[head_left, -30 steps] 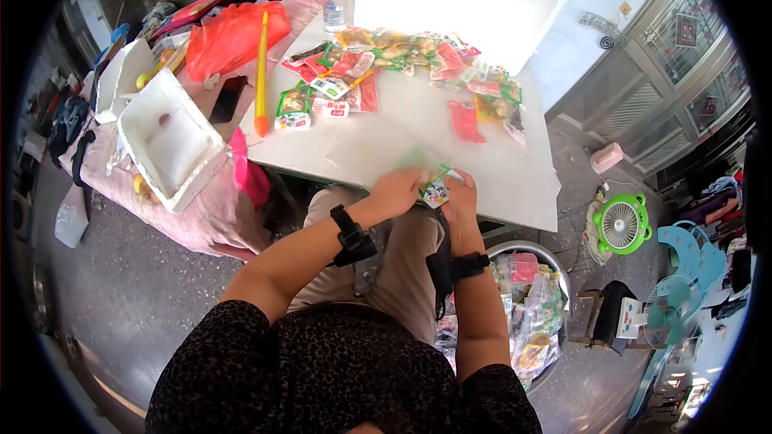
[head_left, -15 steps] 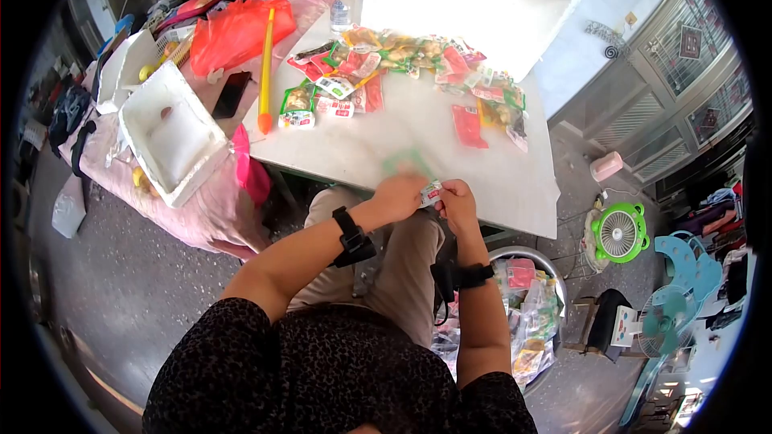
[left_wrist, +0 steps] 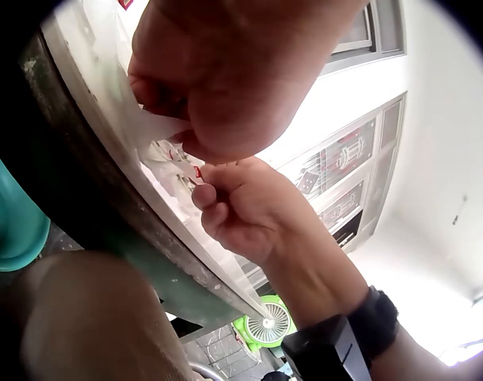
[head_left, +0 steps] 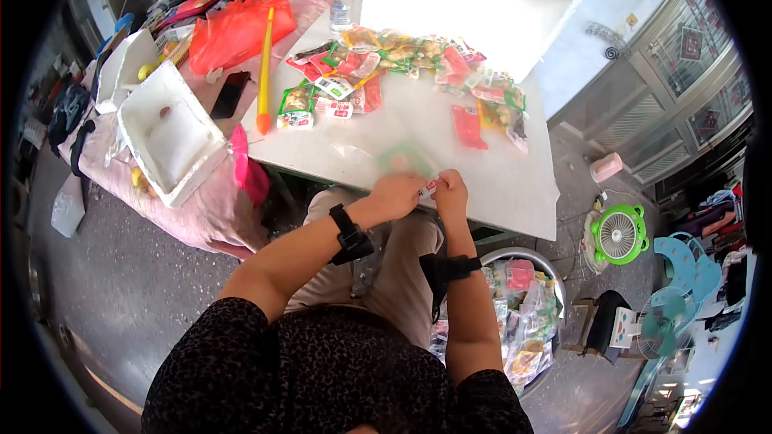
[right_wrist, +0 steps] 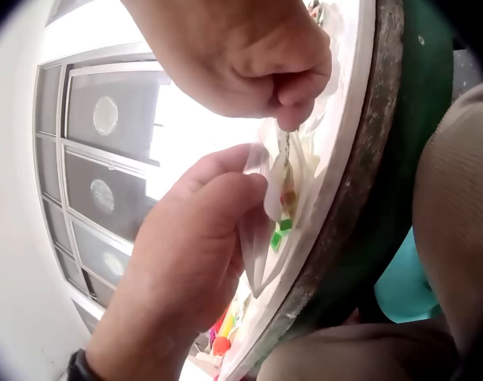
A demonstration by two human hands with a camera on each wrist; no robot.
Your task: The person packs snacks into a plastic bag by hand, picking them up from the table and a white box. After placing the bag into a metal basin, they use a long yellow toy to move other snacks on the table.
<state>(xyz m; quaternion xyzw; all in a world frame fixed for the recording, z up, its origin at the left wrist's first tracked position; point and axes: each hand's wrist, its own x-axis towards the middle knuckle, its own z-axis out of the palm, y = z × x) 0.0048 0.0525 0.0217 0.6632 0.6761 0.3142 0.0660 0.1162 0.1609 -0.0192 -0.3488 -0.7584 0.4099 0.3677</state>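
"What's on the left?"
"A white foam box (head_left: 167, 149), then the left hand (head_left: 398, 197), thumb and fingers pinching a clear packet (right_wrist: 259, 238)."
"Where's that packet?"
"Between both hands, at the near edge of the table (head_left: 342, 141); the right hand (head_left: 452, 193) pinches its printed end."
"And past that?"
"A metal basin (head_left: 561, 293) with more packets (head_left: 531, 321), then a green fan (head_left: 619, 235)."

Pkt (head_left: 404, 158) blurred; lg foam box (head_left: 466, 12) cut off

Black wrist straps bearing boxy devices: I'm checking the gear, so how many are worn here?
2: one black strap with a boxy device sits behind the left hand, the other black strap behind the right hand. Both wrists show, so none seems hidden there.
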